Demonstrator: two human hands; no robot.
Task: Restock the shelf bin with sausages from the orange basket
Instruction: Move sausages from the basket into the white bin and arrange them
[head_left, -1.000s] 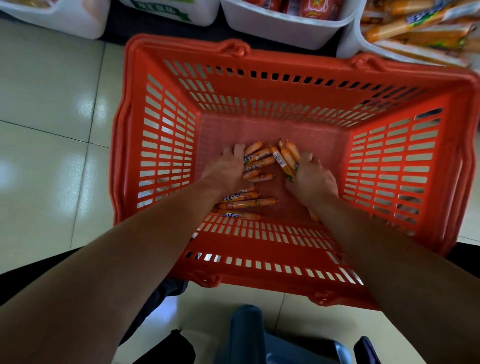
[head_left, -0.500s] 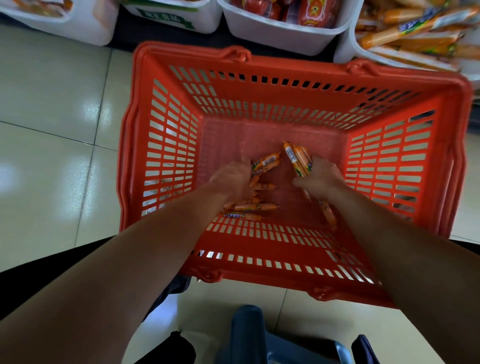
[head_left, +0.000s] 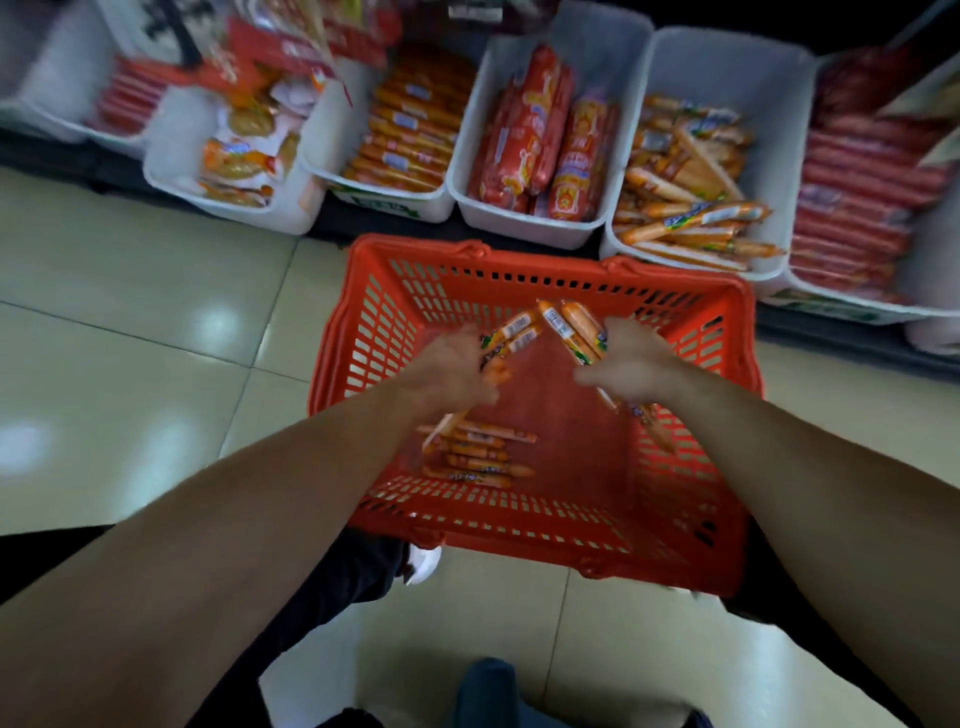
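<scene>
Left forearm (head_left: 234, 519) and right forearm (head_left: 831, 467) bare up to the near edge. Left hand (head_left: 452, 364) and right hand (head_left: 631, 358) bare, motion-blurred. Dark clothing (head_left: 353, 577) shows under the arms, near left and near right. White shoe tip (head_left: 423, 564) just right of it.

The basket (head_left: 374, 332) is orange with slotted walls. The sausages (head_left: 569, 325) I hold over it have orange wrappers, white barcode panels and green print. The bins (head_left: 727, 62) beyond the basket are white; the floor tiles (head_left: 130, 291) around it, beige.
</scene>
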